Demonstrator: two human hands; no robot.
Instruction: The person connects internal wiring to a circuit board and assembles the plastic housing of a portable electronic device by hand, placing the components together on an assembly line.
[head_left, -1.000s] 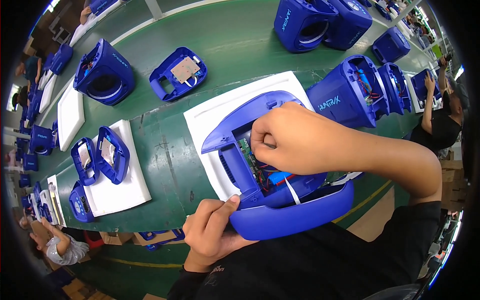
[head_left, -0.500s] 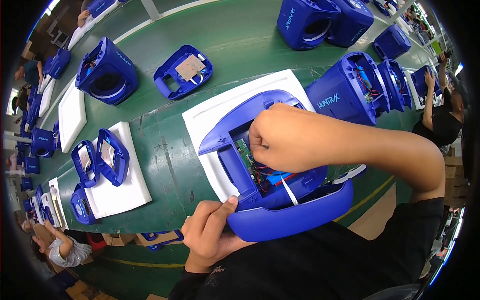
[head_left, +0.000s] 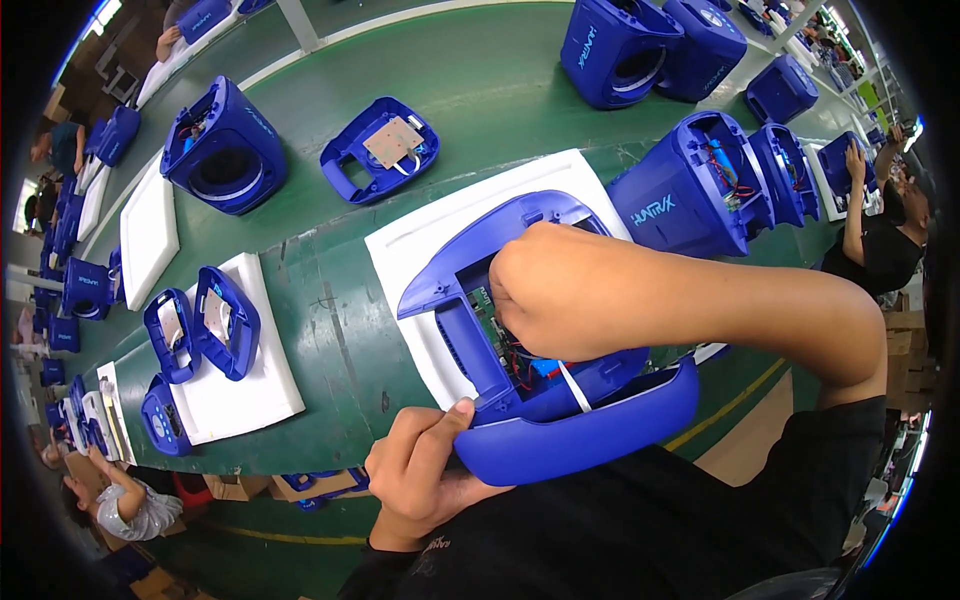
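A blue plastic housing (head_left: 470, 235) lies open on a white foam pad (head_left: 392, 250). Through its opening show a green circuit board (head_left: 488, 318), red wires and a light-blue wrapped part (head_left: 546, 368). My right hand (head_left: 560, 290) reaches in from the right, its fingers curled down over the board; the fingertips and whatever they hold are hidden. A blue curved cover (head_left: 580, 430) is tilted at the near side, joined to the inside by a white flat cable (head_left: 574, 388). My left hand (head_left: 412, 470) grips the cover's left end between thumb and fingers.
More blue housings (head_left: 675, 200) stand close on the right, others (head_left: 225, 150) at the far left. A loose panel with a board (head_left: 380, 150) lies beyond the pad. Several panels (head_left: 225, 320) rest on foam at the left. Co-workers (head_left: 880, 225) are at both sides.
My right hand has shifted slightly left and down inside the housing, covering more of the wires. My left hand keeps its grip on the cover; the whole view has moved a little.
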